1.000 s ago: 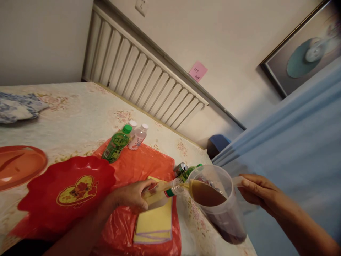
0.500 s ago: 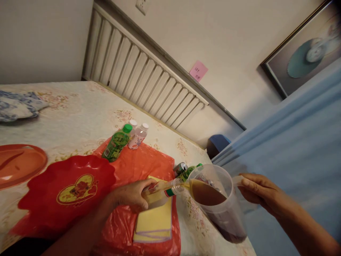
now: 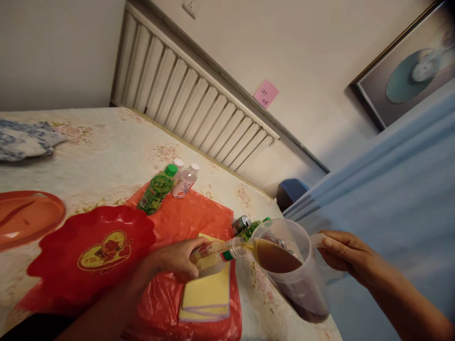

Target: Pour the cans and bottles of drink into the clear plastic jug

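My left hand (image 3: 179, 259) is closed around a clear plastic bottle (image 3: 213, 258), uncapped and tilted, with a green label strip near its neck. My right hand (image 3: 344, 253) grips the handle of a translucent plastic pitcher (image 3: 302, 291). The pitcher leans left, and the brown liquid (image 3: 275, 256) inside reaches its lip. A thin amber stream links that lip with the bottle's mouth. Folded yellow cloths (image 3: 208, 293) lie beneath the bottle, on a red plastic bag (image 3: 199, 213). How full the bottle is, I cannot tell.
A red scalloped tray (image 3: 64, 241) and an orange oval lid (image 3: 30, 215) sit to the left. A green-capped bottle (image 3: 157, 189) and white-capped bottles (image 3: 185, 182) stand behind. Beyond the pitcher are a can (image 3: 241, 224) and another green bottle (image 3: 250, 229). A blue curtain (image 3: 398, 199) hangs at right.
The view has shifted very slightly. Both hands, the bottle and the pitcher keep nearly the same positions, and the stream still runs between them.
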`<state>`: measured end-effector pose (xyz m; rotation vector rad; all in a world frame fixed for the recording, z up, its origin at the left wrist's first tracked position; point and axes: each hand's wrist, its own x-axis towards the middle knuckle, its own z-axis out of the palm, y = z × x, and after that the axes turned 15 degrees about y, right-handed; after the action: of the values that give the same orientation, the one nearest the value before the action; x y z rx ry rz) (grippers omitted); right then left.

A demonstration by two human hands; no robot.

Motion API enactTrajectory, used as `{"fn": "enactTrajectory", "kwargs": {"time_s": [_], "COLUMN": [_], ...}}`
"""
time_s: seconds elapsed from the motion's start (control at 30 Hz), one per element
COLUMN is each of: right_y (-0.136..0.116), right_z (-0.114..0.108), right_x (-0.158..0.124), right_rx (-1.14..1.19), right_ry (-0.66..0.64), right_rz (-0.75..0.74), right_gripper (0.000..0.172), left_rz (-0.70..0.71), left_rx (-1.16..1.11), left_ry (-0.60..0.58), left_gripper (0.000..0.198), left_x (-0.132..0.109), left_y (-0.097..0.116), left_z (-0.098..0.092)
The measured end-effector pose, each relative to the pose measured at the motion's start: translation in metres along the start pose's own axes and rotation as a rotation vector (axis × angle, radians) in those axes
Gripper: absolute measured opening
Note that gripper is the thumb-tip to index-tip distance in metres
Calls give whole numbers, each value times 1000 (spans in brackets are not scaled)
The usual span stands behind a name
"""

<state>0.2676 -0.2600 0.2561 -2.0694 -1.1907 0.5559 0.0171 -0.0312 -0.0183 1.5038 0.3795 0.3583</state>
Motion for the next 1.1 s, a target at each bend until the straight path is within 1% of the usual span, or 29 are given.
{"fn": "enactTrajectory", "kwargs": {"time_s": [0.3,0.43,0.57,0.77,0.87,0.93,1.03,1.1], "right_y": [0,5,19,52,65,69,70,69], "right_z": [4,7,13,30,40,47,57,62], "right_x": [1,0,-2,-8,-12,-14,-15,-13], "right_rx": [33,58,121,330,419,487,609,695], "right_ry": [-6,11,53,111,158,208,298,354], "right_rz": [7,16,29,44,70,98,149,170], "right_gripper": [48,50,51,49,48,48,46,45], "left_rz": [-15,-31,-49,-18,-4,9,54,90], "left_rx": [42,36,16,-47,-81,-96,-130,-192], "left_ry": [31,27,24,31,23,19,2,-39], "left_gripper": [68,68,70,72,72,72,70,71], "left_x": [-1,-1,-2,0,1,2,2,2], "left_y": [4,4,4,-1,-6,-9,-10,-10], "left_z": [0,0,1,1,2,2,1,0]}}
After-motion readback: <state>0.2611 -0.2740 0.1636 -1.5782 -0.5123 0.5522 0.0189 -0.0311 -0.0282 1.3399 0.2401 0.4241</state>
